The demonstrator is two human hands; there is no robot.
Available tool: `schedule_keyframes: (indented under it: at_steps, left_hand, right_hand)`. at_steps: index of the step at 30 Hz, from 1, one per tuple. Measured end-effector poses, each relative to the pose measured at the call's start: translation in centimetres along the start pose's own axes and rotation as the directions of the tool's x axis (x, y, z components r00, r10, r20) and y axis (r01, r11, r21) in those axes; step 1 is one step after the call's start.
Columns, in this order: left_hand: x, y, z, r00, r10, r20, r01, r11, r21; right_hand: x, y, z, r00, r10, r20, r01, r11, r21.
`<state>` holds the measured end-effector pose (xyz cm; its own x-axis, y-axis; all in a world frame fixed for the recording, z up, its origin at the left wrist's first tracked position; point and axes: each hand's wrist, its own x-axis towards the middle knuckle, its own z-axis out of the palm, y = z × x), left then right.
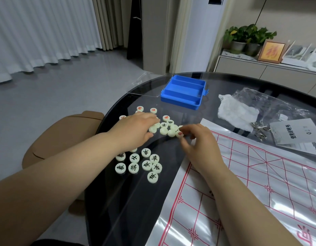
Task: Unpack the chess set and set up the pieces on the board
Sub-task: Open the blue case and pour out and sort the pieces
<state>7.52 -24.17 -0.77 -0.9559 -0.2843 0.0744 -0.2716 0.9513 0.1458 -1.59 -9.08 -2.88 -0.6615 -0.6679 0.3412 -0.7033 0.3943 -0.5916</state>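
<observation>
The round cream chess pieces lie loose on the dark glass table [128, 210], left of the board, in two groups. The far cluster [163, 131] mixes red and black lettering. About ten discs show there, but the left hand covers several, so the full count cannot be told. The left hand [136, 128] lies flat over this cluster with fingers relaxed and spread, gripping nothing. The right hand [200, 144] pinches one red-lettered piece [179, 134] between thumb and fingertips at the cluster's right edge. The near group [147, 165] is nine black-lettered discs face up, with a tenth half hidden under the left wrist.

The board [260, 183] is one glossy white sheet with a red grid. It is spread over the right part of the table, under the right forearm.

Beyond the pieces stands one blue box [182, 96] with three long troughs, its clear lid [146, 86] folded back over the table's edge. To its right lie one crumpled white tissue [237, 112] and one clear plastic bag [287, 107]. On the bag are a printed leaflet [292, 132] and a tangle of metal rings [258, 128].

A tan chair [64, 135] sits at the table's left edge on a grey floor [64, 86]. White curtains [38, 32] hang behind. A sideboard [260, 68] at the right carries two potted plants [239, 36] and one framed picture [271, 52].
</observation>
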Motion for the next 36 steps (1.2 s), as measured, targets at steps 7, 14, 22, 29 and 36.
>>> schedule_keyframes:
  at_steps: [7,14,22,29,36]
  left_hand:
    - [0.4,-0.2,0.4,0.997,0.071,0.009,-0.071,0.987,0.146]
    - [-0.5,-0.1,0.9,0.984,0.176,-0.026,-0.166,0.962,0.219]
    - [-0.6,0.7,0.0,0.995,0.079,-0.057,-0.068,0.982,0.179]
    - [-1.1,0.3,-1.7,0.967,-0.245,-0.076,0.167,0.825,-0.540]
    - [-2.0,-0.3,-1.6,0.962,-0.256,0.092,0.270,0.856,-0.441]
  right_hand:
    - [0.1,0.3,0.7,0.995,-0.086,0.040,0.089,0.994,-0.070]
    - [0.0,-0.3,1.4,0.968,-0.177,0.179,0.217,0.948,-0.234]
    - [0.2,-0.7,1.7,0.967,-0.244,0.078,0.256,0.933,-0.254]
    - [0.1,-1.3,1.4,0.938,-0.330,0.104,0.346,0.874,-0.342]
    - [0.0,-1.6,1.2,0.945,-0.319,0.068,0.325,0.900,-0.290]
